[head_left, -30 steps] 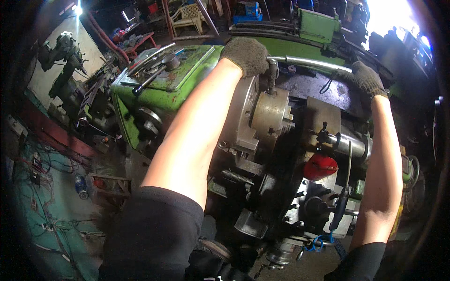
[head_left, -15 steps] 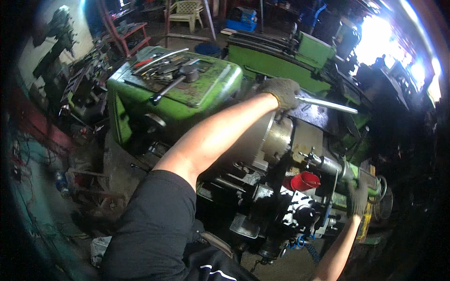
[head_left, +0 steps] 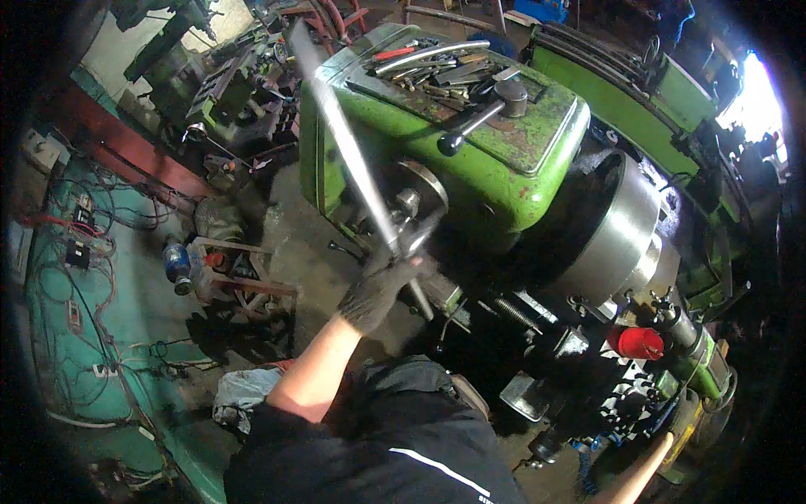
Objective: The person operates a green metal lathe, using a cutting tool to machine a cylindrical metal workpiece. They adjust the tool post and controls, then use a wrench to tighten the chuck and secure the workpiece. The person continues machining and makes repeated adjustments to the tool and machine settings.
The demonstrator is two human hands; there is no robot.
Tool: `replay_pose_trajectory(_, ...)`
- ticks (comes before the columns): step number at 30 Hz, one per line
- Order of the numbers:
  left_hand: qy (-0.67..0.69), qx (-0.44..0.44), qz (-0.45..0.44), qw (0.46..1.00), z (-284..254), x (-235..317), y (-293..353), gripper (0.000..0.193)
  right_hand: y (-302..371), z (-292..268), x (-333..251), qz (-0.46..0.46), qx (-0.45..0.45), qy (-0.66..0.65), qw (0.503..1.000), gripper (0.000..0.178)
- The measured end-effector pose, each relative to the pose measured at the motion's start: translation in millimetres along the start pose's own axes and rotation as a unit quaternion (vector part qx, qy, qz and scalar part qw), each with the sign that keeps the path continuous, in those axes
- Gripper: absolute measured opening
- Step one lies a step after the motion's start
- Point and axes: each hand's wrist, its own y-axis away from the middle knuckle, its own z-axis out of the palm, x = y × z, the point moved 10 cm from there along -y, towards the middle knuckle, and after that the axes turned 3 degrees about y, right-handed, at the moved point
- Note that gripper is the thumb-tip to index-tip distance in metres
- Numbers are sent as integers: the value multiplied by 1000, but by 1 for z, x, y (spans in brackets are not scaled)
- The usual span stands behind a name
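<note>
My left hand (head_left: 376, 296), in a dark work glove, is closed around a long shiny metal bar (head_left: 348, 151). The bar is blurred by motion and slants up past the front of the green lathe headstock (head_left: 520, 193), its short lower end below the hand. Behind the bar are a round dial (head_left: 420, 189) and its hub. To the right is the large steel chuck (head_left: 609, 231). My right hand (head_left: 684, 413), also gloved, is far off at the lower right beside the green tailstock (head_left: 705, 370); its fingers are too dark to read.
A lever (head_left: 470, 130) and several loose tools (head_left: 445, 71) are on the headstock's top. A red cup (head_left: 640, 343) stands on the carriage. Cables (head_left: 101, 311) run along the green wall at left, near a blue bottle (head_left: 176, 265). Another green machine (head_left: 604, 92) is behind.
My left hand has swung from behind the chuck to the headstock's front left, carrying the metal bar. My view has turned left. The right hand stays near the tailstock.
</note>
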Motion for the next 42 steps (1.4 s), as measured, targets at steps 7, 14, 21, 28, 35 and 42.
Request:
replay_pose_trajectory(7, 86, 20, -266, 960, -106, -345, 6, 47, -26, 15, 57, -11, 5, 13, 1000, 49)
replay_pose_trajectory(14, 24, -54, -165, 985, -5, -582, -9, 45, -22, -108, 52, 4, 92, 161, 983, 53)
replay_pose_trajectory(21, -135, -82, -254, 954, -18, -586, -55, 55, 35, -39, 11, 104, 31, 183, 977, 65)
replay_pose_trajectory(28, -414, 124, -232, 871, -59, -467, -70, 59, 52, -26, -40, 70, 77, 115, 988, 65)
replay_pose_trajectory(35, -431, 264, 294, 811, 25, 54, -67, 61, 117, -42, -121, 68, 124, -55, 988, 51)
replay_pose_trajectory(42, -663, 159, 138, 718, 94, 131, -160, 70, 143, -61, -154, 55, 149, -45, 986, 50)
